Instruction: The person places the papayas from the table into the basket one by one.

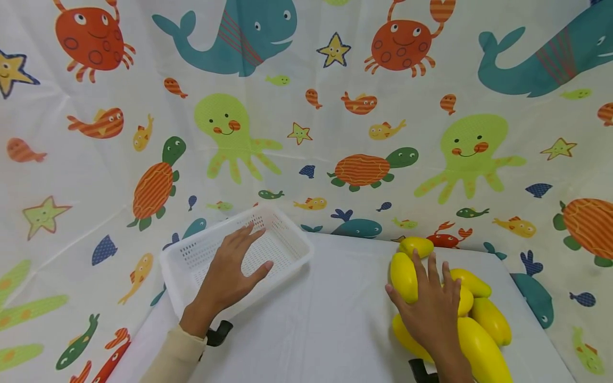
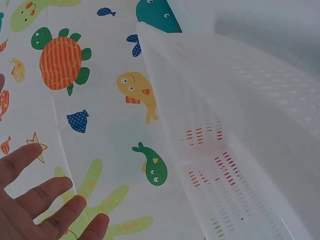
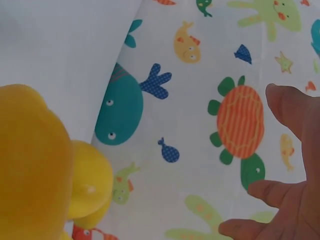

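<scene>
My left hand (image 1: 227,274) hovers over a white plastic basket (image 1: 282,277) with slotted sides, its fingers spread and nothing in them. The basket stands tilted in angle at the left of the table, with no contents visible. In the left wrist view, the fingers (image 2: 47,197) lie to one side of the basket wall (image 2: 175,75). My right hand (image 1: 433,314) is over a pile of several yellow mangoes (image 1: 483,348), fingers spread apart and holding none. The hand hides part of the pile. The right wrist view has a mango (image 3: 30,165) close up and the thumb (image 3: 290,107) away from it.
A white cloth covers the table (image 1: 335,319), with a bare stretch between basket and mangoes. Behind and around it hangs a curtain (image 1: 278,165) printed with sea animals. Dark wrist-camera mounts (image 1: 219,333) show at both wrists.
</scene>
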The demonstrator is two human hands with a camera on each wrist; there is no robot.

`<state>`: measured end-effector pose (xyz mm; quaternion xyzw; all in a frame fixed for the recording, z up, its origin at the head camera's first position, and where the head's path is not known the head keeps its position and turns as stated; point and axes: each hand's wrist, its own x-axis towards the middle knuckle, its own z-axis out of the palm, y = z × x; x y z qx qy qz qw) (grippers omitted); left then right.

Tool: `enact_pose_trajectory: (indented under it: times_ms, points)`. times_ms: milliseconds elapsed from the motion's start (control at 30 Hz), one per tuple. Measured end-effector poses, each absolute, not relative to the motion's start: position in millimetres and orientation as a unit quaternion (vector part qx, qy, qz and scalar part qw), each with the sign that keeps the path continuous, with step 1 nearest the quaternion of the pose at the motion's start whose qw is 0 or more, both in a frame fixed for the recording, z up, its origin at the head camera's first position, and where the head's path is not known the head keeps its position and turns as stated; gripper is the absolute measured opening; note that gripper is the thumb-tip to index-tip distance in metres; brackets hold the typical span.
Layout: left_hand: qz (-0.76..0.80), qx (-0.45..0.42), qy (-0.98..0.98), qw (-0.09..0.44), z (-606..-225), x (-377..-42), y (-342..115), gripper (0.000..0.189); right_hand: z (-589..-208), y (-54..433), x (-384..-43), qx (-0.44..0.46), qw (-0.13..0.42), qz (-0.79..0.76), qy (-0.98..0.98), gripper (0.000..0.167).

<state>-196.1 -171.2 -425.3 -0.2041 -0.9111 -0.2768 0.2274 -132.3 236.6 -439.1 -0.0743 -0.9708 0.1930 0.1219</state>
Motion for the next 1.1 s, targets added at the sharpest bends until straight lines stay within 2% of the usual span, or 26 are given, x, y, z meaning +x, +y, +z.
enact_pose_trajectory:
  times_ms: [1100]
  points:
    - [-0.313,-0.136,-0.924,0.174,-432.2,-198.5,-234.3,0.075,-453.5,253.5,-120.9,-0.122,0.076,0.190,-0.971,0.113]
